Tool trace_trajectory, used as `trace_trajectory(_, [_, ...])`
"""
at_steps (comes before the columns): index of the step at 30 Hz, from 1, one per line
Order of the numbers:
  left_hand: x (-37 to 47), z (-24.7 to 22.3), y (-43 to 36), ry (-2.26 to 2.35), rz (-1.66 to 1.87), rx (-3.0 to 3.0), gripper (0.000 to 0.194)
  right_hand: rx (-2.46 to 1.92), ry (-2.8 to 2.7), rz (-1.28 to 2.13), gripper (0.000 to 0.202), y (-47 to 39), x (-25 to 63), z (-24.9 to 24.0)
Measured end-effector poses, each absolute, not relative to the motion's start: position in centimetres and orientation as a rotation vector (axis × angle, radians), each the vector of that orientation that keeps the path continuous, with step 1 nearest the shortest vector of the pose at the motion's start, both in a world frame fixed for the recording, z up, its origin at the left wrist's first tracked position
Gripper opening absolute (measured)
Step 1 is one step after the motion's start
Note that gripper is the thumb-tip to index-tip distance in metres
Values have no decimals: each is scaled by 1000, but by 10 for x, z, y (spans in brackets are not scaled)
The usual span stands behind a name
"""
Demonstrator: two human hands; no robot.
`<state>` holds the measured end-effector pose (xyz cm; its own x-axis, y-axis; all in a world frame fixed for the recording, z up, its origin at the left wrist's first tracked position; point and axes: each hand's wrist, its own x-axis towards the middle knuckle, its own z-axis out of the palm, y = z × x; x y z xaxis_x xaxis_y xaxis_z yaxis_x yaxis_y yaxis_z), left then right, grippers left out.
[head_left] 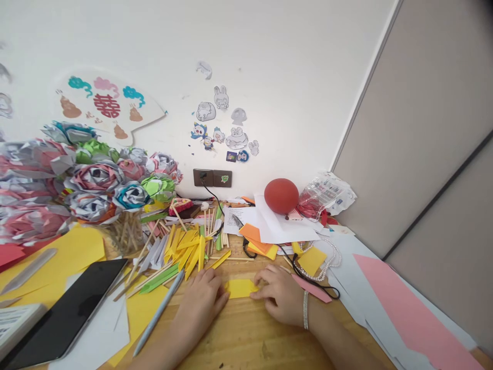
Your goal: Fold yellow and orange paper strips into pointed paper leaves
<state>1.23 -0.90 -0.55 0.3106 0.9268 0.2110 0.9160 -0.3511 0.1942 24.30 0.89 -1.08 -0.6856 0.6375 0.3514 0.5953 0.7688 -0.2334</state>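
A small folded yellow paper strip (241, 289) lies flat on the wooden table in front of me. My left hand (206, 294) is closed at its left end, with the thumb along the paper's edge and the fingertips partly hidden. At the right end, my right hand (280, 295) pinches the paper between thumb and fingers; a bracelet circles that wrist. Just beyond my left hand is a heap of folded yellow paper strips (188, 247). A grey-blue pen (159, 312) lies beside my left forearm.
Paper flowers (94, 177) crowd the back left. A black tablet (73, 308) lies at left on yellow and white paper. A red balloon (281, 196), scissors (246, 245), a black cord (308, 275) and a bead string (334, 253) sit beyond my right hand. Pink paper (408, 313) lies right.
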Motion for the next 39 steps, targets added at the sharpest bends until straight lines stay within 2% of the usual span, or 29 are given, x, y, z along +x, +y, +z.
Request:
trace_trajectory(11, [1,2,-6,1845,421,2391,14,-882,-2544,212,38,8,250,-5])
trace_trajectory(15, [0,-1,-6,1861,473,2561,11,-890,-2553,121,29,3,245,-5])
trace_trajectory(19, [10,-13,-10,1597,557,2883,18,-886,-2585,66,21,-8,230,-3])
trace_trajectory(24, [23,-23,-20,1329,529,2946,26,-846,-2618,100,16,-16,216,-6])
trace_trajectory(27, [26,-21,-24,1347,434,2919,32,-815,-2549,96,19,-13,218,-6])
trace_trajectory(33, [22,-18,-22,1337,531,2821,23,-1006,-2245,147,22,1,232,0])
trace_trajectory(39, [13,-9,-20,1070,634,2811,24,-864,-2484,124,41,10,238,-8])
